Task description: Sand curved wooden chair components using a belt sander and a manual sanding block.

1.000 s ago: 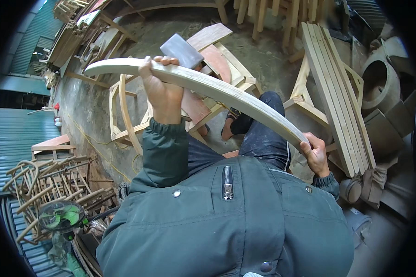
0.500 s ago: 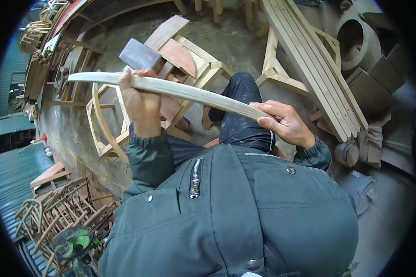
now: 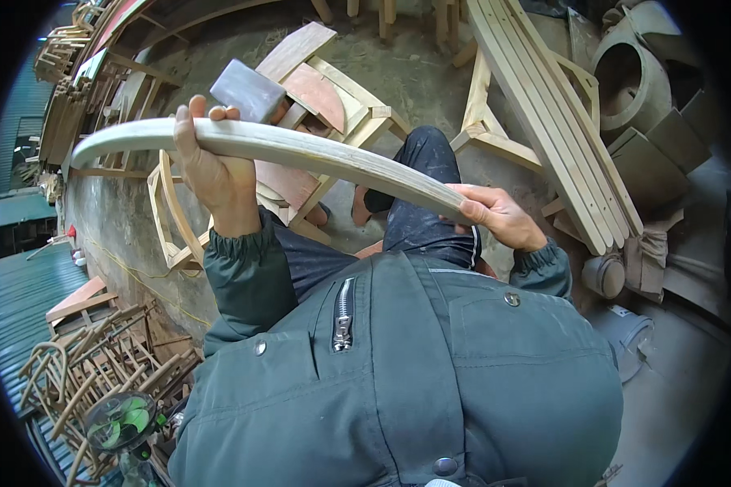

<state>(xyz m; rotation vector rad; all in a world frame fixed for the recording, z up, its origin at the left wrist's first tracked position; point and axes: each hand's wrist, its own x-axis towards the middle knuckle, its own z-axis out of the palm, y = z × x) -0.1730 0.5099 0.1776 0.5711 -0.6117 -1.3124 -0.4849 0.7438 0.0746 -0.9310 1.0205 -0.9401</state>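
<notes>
A long, curved, pale wooden strip (image 3: 325, 157) is held up across my lap, bowed upward with its left end dipping. My left hand (image 3: 219, 170) supports it from below towards the left end, its fingers reaching up over the far edge and the thumb side against the wood. At the other end my right hand (image 3: 508, 217) pinches the strip, thumb on the near side. Beyond the strip stands a low wooden frame (image 3: 365, 130) bearing loose boards and a smooth grey block (image 3: 248, 91).
Several long planks (image 3: 544, 122) lie on a wooden trestle at the right, beside a large round duct-like opening (image 3: 629, 81). Curved wooden parts (image 3: 170, 211) stand on the left floor. A fan with green blades (image 3: 122, 422) and piled wooden frames (image 3: 89, 373) are at lower left.
My left hand has slid or shifted left and turned its palm more into view, with fingers raised. The strip's left end has come lower and farther left. My right hand stays on its end.
</notes>
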